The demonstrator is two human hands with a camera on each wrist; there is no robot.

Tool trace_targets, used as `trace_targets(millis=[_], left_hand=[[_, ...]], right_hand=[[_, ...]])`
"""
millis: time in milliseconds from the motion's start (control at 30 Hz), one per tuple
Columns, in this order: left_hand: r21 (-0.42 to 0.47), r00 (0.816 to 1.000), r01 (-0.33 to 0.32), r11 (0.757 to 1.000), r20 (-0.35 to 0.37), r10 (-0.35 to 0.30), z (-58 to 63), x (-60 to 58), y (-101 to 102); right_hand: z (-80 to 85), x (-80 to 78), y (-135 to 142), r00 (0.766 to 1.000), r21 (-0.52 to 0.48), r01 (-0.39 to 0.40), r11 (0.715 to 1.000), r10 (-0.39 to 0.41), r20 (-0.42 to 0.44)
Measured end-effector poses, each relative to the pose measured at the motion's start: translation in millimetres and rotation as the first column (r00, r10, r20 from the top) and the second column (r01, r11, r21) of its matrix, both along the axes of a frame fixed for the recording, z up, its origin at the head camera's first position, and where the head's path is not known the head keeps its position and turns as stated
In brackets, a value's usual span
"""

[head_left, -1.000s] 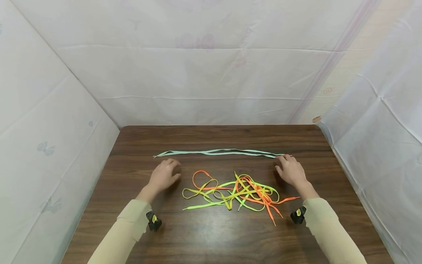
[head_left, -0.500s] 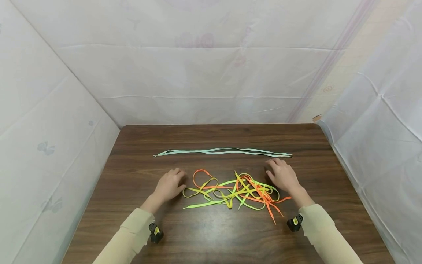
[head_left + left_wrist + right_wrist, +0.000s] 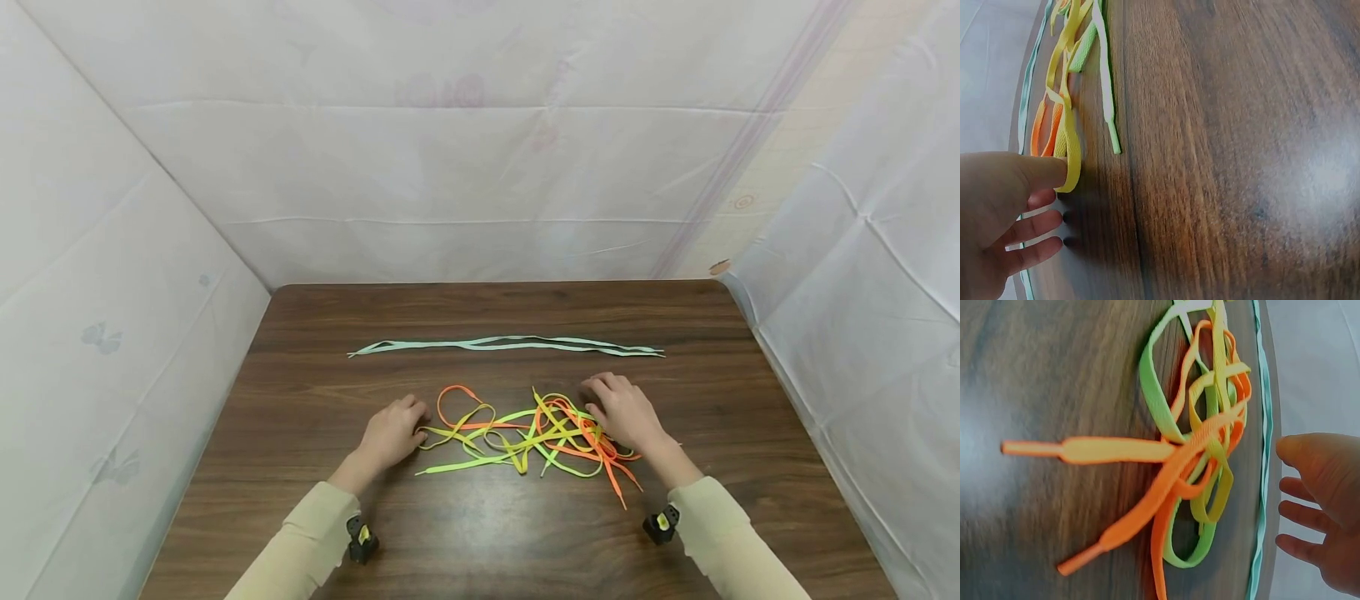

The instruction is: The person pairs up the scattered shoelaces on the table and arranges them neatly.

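Note:
A tangled heap of flat shoelaces lies mid-table: a yellow lace (image 3: pixel 555 433), a lime-green lace (image 3: pixel 468 465) and an orange lace (image 3: pixel 611 475). At its left end is my left hand (image 3: pixel 392 432), fingers loosely bent. In the left wrist view the thumb tip overlaps the end of the yellow loop (image 3: pixel 1073 159), with the other fingers spread beside it. My right hand (image 3: pixel 628 410) hovers at the right side of the heap, thumb and fingers apart and nothing between them. Its wrist view shows orange lace tips (image 3: pixel 1085 450) on the wood.
Beyond the heap, a pale mint-green shoelace (image 3: pixel 510 343) is stretched lengthwise in doubled strands. The dark wooden table (image 3: pixel 480 542) meets white sheeting (image 3: pixel 450 192) at the back and sides. Each wrist carries a small black device (image 3: pixel 362 540).
The right hand has left the right end of the mint-green lace and come inward and nearer to the tangle. The left hand has moved right and nearer, up to the yellow loop.

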State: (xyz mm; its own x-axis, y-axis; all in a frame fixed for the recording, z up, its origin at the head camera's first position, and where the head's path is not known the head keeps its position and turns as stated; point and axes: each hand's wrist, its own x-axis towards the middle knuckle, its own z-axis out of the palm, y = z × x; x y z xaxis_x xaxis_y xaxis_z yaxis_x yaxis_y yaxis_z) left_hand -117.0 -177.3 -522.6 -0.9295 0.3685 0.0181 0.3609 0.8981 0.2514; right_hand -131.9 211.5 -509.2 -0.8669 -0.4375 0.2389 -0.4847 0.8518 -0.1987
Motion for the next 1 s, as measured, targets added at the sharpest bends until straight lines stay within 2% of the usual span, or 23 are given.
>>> trace_targets(millis=[267,433,633,767,1000], left_hand=[[0.003,0.999,-0.027,1.0,0.038,0.027,-2.0,4.5,1.6],[0.022,0.998,-0.053,0.998,0.026,0.052,-1.7,8.6,1.5],[0.046,0.996,-0.093,0.995,0.014,0.092,9.8,12.3,3.3],[0.071,0.993,-0.119,0.99,-0.011,0.121,18.0,12.4,3.3],[0.116,0.988,-0.14,0.983,-0.049,0.146,28.6,13.1,0.2]], right_hand=[[-1.4,7.8,-12.4,0.999,-0.013,-0.01,1.0,0.011,0.051],[-4.7,12.2,-21.1,0.998,-0.029,-0.055,0.998,0.055,0.016],[-10.3,19.9,-32.1,0.988,-0.053,-0.15,0.987,0.148,-0.041],[-13.2,25.3,-39.8,0.98,-0.052,-0.198,0.979,0.196,-0.034],[-18.1,29.0,-46.9,0.978,0.012,-0.206,0.978,0.206,-0.021]])
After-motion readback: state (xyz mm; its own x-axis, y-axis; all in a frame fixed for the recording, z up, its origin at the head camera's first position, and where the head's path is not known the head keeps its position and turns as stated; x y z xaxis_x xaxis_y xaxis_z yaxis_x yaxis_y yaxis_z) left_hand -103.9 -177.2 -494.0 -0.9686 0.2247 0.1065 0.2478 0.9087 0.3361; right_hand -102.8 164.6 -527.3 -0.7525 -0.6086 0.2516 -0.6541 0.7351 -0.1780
